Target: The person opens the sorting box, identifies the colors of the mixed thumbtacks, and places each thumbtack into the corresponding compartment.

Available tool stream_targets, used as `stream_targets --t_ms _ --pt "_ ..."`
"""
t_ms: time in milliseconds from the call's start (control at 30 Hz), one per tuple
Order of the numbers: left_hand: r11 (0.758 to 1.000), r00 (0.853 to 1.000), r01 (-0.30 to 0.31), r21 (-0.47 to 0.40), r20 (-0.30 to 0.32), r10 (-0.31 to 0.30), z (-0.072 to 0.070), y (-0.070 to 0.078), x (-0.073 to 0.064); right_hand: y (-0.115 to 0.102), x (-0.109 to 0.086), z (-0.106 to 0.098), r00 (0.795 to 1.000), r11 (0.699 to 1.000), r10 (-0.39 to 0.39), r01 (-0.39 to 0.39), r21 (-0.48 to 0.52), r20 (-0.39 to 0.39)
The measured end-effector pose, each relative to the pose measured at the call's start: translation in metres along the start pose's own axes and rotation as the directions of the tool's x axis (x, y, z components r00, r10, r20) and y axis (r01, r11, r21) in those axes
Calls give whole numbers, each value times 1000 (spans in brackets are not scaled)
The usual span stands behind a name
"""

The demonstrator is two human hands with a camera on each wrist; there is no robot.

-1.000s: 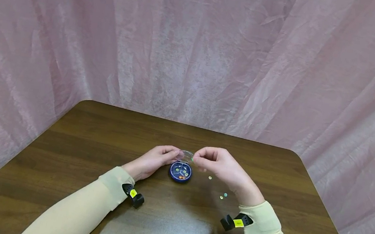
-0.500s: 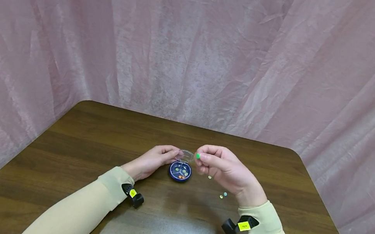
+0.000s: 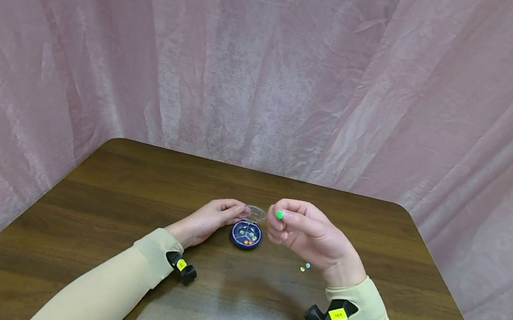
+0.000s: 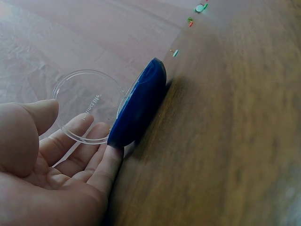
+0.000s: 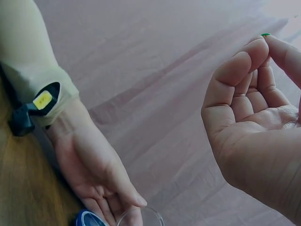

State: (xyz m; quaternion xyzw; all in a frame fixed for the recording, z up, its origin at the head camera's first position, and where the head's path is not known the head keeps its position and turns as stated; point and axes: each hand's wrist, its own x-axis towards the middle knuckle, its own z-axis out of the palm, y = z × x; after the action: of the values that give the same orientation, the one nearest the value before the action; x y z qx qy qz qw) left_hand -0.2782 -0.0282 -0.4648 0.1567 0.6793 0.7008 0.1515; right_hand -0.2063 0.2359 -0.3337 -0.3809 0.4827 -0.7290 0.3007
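Observation:
A round blue case (image 3: pixel 245 246) with a divided inside lies on the table, its clear lid (image 3: pixel 256 213) raised. Several yellowish and orange tacks sit in its compartments. My left hand (image 3: pixel 210 219) holds the lid at its left edge, thumb on one side and fingers behind; the lower fingers are beside the case's blue wall (image 4: pixel 143 106). To the right of the lid, my right hand (image 3: pixel 310 235) pinches a green thumbtack (image 3: pixel 279 214) between thumb and index finger, its head facing up toward the head camera. In the right wrist view the green tack (image 5: pixel 265 35) shows edge-on at the fingertips.
Right of the case, a yellow tack (image 3: pixel 302 269) and a light blue tack (image 3: pixel 308 265) lie loose on the brown wooden table (image 3: pixel 148 179). A pink curtain (image 3: pixel 257 74) hangs behind the table. Each wrist wears a black camera band.
My right hand has moved slightly right, away from the lid, and turned so the green tack's head shows fully. One loose tack is now hidden behind it. My left hand stays put.

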Motion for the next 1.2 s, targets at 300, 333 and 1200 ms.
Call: stream_targets --t_ms 300,333,1200 --pt "1000 1000 3 -7 -3 -3 1 2 -1 -2 -1 3 999 999 -19 18 29 35" --pt "1000 1000 0 -4 0 0 1 1 -1 -2 -1 4 999 1000 -19 18 25 32" --pt "1000 1000 13 16 16 -14 2 5 0 39 27 -4 868 304 -119 -430 -850 -482"
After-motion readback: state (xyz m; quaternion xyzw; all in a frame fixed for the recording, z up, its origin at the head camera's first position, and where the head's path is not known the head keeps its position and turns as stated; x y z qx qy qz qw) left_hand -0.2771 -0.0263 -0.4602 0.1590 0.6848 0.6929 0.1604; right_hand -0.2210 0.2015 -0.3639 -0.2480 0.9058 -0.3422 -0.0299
